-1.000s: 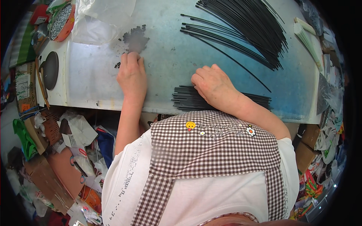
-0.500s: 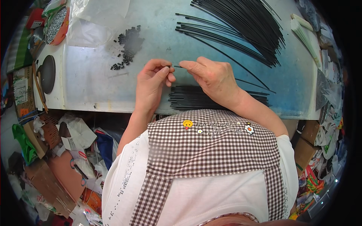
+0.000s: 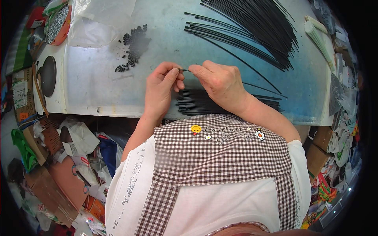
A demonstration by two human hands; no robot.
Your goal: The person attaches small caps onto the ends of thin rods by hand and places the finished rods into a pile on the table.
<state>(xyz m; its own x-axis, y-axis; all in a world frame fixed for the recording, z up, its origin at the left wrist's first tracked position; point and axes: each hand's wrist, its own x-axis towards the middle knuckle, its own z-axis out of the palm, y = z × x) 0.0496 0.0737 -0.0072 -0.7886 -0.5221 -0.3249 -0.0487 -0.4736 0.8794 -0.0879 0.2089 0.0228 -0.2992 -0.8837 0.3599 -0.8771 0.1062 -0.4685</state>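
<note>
Black rod (image 3: 185,70) partly behind right hand (image 3: 221,80)

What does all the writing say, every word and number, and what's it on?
I don't copy out words, but writing shows on:
Checked apron: curly lettering, upside down here.
Brown cardboard box, left: lettering and a white label, its print blurred.
Orange patch near that label: small characters.
Red package, upper left: print too small to read.
Black rods and small black pieces: no writing I can see.
</note>
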